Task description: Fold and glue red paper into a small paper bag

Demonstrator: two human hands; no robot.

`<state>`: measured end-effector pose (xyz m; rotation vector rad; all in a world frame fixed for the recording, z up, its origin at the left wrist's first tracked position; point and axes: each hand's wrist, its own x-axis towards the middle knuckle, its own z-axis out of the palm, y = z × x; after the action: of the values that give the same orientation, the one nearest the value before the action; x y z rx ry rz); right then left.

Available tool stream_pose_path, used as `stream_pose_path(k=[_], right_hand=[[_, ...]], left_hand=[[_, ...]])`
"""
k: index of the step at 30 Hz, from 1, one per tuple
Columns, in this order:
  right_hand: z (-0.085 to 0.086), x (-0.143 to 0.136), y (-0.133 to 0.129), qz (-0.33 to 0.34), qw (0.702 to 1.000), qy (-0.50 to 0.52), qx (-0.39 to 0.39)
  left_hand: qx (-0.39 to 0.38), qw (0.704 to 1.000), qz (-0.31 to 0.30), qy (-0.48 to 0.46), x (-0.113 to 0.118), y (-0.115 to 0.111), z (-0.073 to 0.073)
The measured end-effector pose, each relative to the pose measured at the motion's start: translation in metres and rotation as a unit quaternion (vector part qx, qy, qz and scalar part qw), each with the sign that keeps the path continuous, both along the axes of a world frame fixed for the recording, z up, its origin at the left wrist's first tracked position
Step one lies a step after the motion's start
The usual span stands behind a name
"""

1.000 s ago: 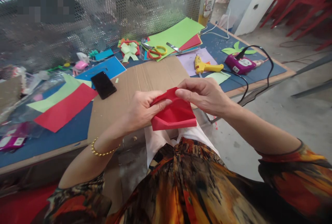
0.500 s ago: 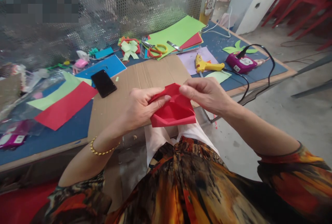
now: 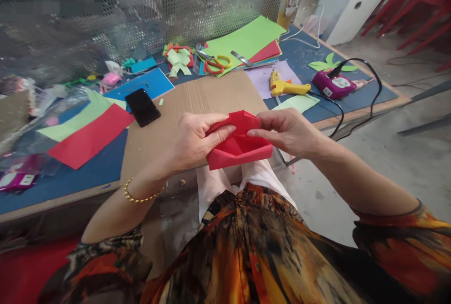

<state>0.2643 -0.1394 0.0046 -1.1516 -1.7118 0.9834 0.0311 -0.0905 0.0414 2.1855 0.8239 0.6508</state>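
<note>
Between my two hands is a folded red paper box (image 3: 243,152), held over my lap at the table's front edge. Its near wall stands up and a pointed flap rises at the far side. My left hand (image 3: 197,139) is closed on the left side, with the thumb on the inner fold. On the right side, my right hand (image 3: 289,132) pinches the paper, its thumb inside the box and its fingers behind. Beyond my hands lies a brown cardboard sheet (image 3: 211,95) on the blue table.
A black phone (image 3: 143,107) and a red paper strip (image 3: 90,136) lie to the left. Scissors (image 3: 215,63) and green paper (image 3: 250,36) are at the back. Right of the cardboard are a yellow glue gun (image 3: 287,85) and a purple power block (image 3: 333,83) with a black cord.
My right thumb has moved from the top flap down into the box's right side. The box sits more open, with its far flap raised. The view has shifted slightly.
</note>
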Motion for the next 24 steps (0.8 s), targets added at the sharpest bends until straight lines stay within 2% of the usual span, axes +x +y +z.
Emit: stream_pose_path(k=[3,5,7,9,13,19,24], right_hand=[[0.014,0.003,-0.008,-0.107,0.984,-0.057,0.128],[0.024,0.003,-0.013,-0.089,0.977,-0.093,0.172],[0.031,0.001,-0.015,-0.022,0.976,-0.154,0.154],[0.036,-0.002,-0.013,0.012,0.966,-0.232,0.111],[0.041,-0.009,-0.006,-0.011,0.939,-0.341,0.050],[0.044,-0.009,-0.001,-0.026,0.940,-0.341,0.010],[0.038,-0.002,0.003,-0.052,0.958,-0.269,0.081]], left_hand=[[0.010,1.000,0.000,0.014,0.001,0.001,0.000],[0.028,0.999,-0.006,0.023,0.003,0.002,-0.001],[0.057,0.998,-0.010,0.033,0.005,0.003,-0.003],[0.084,0.995,-0.019,0.040,0.006,0.003,-0.003],[0.092,0.994,-0.030,0.044,0.007,0.001,-0.001],[0.040,0.998,-0.040,0.032,0.004,-0.003,0.004],[0.029,0.999,-0.042,0.018,0.003,-0.006,0.010]])
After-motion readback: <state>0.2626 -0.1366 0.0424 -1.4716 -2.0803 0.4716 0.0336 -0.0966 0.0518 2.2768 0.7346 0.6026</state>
